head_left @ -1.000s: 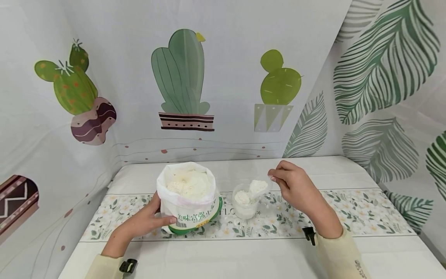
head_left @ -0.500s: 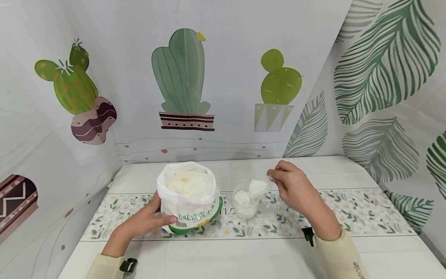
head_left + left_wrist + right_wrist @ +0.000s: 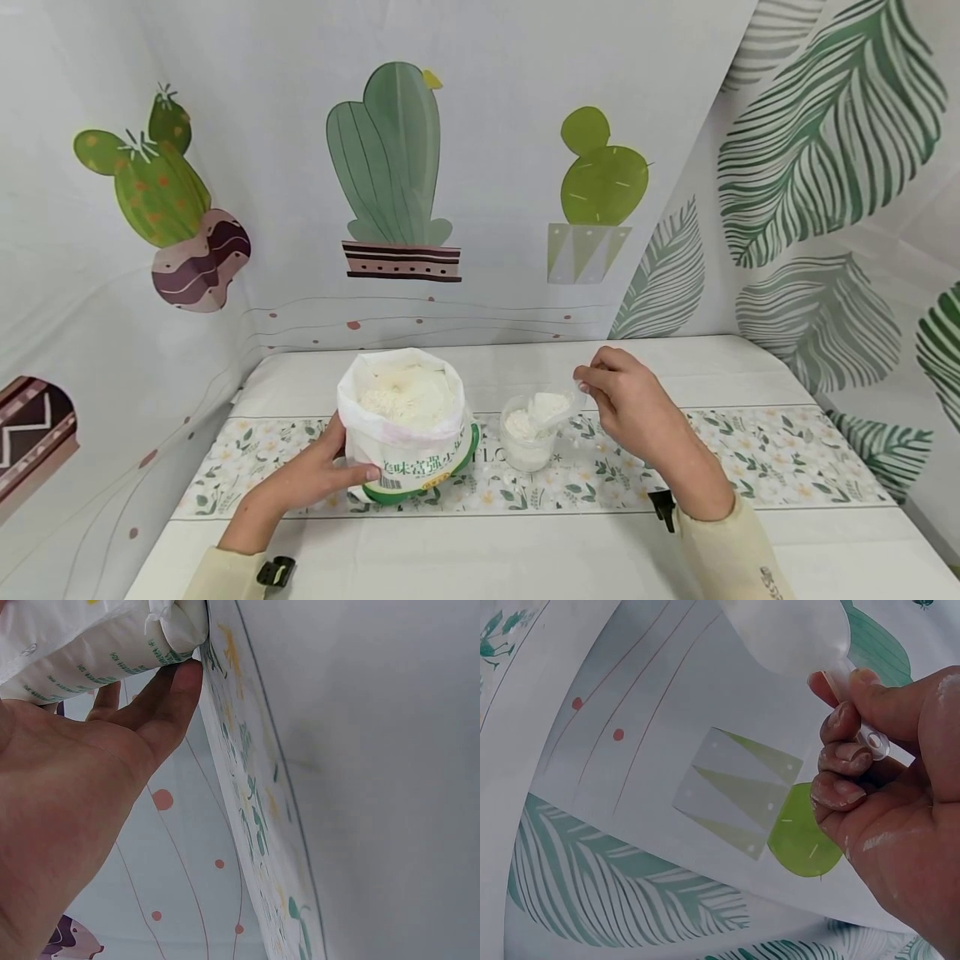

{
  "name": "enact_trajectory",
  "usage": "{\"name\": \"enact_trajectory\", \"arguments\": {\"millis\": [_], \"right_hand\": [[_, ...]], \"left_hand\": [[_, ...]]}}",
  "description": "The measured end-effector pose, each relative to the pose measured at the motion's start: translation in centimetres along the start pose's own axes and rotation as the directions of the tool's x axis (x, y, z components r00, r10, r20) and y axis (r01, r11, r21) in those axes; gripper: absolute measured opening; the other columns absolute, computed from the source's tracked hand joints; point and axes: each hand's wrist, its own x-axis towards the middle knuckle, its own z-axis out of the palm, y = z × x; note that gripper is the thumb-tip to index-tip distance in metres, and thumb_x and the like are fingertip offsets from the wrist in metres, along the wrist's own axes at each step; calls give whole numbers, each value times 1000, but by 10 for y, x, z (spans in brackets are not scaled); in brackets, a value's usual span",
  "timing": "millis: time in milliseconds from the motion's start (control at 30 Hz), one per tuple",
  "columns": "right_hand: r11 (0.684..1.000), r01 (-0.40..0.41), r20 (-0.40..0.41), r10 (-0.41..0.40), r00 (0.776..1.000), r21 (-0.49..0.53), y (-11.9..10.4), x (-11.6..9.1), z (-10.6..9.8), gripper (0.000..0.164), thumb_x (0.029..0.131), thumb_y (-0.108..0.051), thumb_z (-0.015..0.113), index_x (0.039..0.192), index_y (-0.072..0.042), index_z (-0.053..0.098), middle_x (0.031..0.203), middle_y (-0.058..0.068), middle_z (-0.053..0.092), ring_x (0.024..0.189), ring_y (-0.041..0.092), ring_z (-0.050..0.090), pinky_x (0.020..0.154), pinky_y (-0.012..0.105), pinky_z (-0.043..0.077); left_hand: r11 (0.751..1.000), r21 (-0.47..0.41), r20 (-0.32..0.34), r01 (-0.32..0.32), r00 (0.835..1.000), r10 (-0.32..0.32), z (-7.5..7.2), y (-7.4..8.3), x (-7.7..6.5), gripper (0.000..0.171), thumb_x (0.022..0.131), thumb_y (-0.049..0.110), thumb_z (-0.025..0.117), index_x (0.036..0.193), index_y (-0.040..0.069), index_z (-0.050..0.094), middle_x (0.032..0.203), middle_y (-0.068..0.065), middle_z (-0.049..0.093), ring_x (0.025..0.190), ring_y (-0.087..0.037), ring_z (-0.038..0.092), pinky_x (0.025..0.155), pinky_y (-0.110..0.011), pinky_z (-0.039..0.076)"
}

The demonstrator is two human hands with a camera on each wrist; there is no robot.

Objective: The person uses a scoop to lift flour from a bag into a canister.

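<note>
An open white bag of flour [image 3: 411, 450], green at its base, stands on the table. My left hand [image 3: 318, 471] holds its left side, thumb on the printed front. In the left wrist view, the fingers [image 3: 169, 712] of that hand lie against the bag [image 3: 105, 652]. To the right of the bag is a clear plastic cup [image 3: 527, 454] with flour in it. My right hand [image 3: 637, 404] pinches the handle of a translucent plastic scoop [image 3: 795, 634]. The scoop's flour-filled bowl [image 3: 551, 407] is at the cup's right rim; whether they touch I cannot tell.
A white tablecloth [image 3: 495, 558] with a floral band covers the table. Behind it hangs a wall cloth [image 3: 510, 183] printed with cacti, meeting a leaf-printed cloth [image 3: 825, 167] at the right. White powder marks show on the right hand.
The scoop's bowl has moved slightly left and down, further over the cup. The left hand and the flour bag have stayed in place.
</note>
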Motion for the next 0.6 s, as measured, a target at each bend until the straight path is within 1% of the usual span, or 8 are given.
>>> {"name": "enact_trajectory", "arguments": {"millis": [133, 200, 267, 367, 500, 600], "right_hand": [[1000, 16, -17, -16, 1000, -5, 0, 0, 0, 17, 89, 12, 76, 101, 1, 81, 85, 0, 59, 78, 13, 54, 68, 32, 52], [1000, 21, -23, -21, 1000, -6, 0, 0, 0, 17, 89, 12, 77, 101, 1, 81, 85, 0, 58, 77, 13, 54, 68, 32, 52], [1000, 22, -25, -22, 999, -8, 0, 0, 0, 17, 89, 12, 76, 101, 1, 81, 85, 0, 58, 77, 13, 54, 68, 32, 52], [1000, 22, -29, -22, 999, -8, -1, 0, -1, 17, 89, 13, 76, 101, 2, 81, 85, 0, 58, 77, 13, 54, 68, 32, 52], [1000, 18, -35, -18, 999, -5, -2, 0, -1, 17, 88, 13, 77, 101, 2, 81, 85, 0, 58, 77, 14, 54, 68, 32, 52], [1000, 17, -38, -17, 999, -4, -2, 1, -1, 18, 88, 13, 77, 101, 2, 81, 85, 0, 58, 77, 14, 54, 68, 32, 52]], "left_hand": [[1000, 19, -3, 0, 1000, 0, 0, -1, 0, 114, 96, 27, 83, 169, 41, -3, 158, -6, 41, 143, -31, 47, 113, -45, 40], [1000, 24, -1, -9, 1000, 9, 0, -1, 0, 113, 96, 26, 82, 169, 40, -3, 157, -6, 42, 142, -31, 48, 112, -47, 41], [1000, 26, -1, -17, 1000, 17, 0, -2, 0, 112, 96, 25, 82, 169, 38, -3, 157, -7, 42, 141, -30, 49, 112, -42, 42], [999, 28, -1, -16, 1000, 16, -1, -2, 0, 111, 97, 26, 82, 169, 39, -2, 155, -6, 43, 139, -26, 51, 110, -33, 42], [999, 31, 2, -19, 1000, 18, -1, -2, 0, 111, 97, 25, 81, 169, 40, -2, 154, -6, 44, 136, -23, 53, 109, -32, 43], [999, 26, 5, -25, 1000, 25, -1, -1, 0, 111, 97, 24, 81, 169, 39, -2, 155, -7, 43, 137, -25, 53, 109, -33, 43]]}}
